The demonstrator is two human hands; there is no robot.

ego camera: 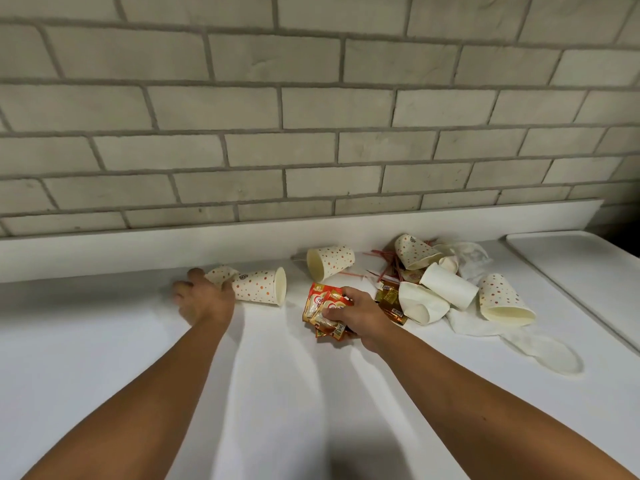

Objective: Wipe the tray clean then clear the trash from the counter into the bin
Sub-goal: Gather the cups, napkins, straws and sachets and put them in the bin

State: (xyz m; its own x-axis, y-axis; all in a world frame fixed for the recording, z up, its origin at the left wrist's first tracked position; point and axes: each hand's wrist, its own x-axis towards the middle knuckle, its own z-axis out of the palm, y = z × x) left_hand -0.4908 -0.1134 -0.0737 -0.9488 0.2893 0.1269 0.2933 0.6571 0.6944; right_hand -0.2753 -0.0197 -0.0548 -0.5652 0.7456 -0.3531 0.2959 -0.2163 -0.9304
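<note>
My right hand [353, 315] grips a bunch of red and orange sachets [323, 311] just above the white counter [277, 393]. My left hand [202, 296] reaches over a small crushed dotted cup [219, 274], fingers spread around it, beside a dotted paper cup [259, 285] lying on its side. Another dotted cup [330, 259] lies near the wall. To the right sits a heap of paper cups [446, 289], red stir sticks [384, 261], sachets [391, 299] and crumpled white tissue [540, 348]. A white tray [588, 268] lies at the far right.
A grey brick wall [311, 116] rises behind the counter, above a low white ledge [138, 247]. The counter runs on toward me under both forearms. No bin is in view.
</note>
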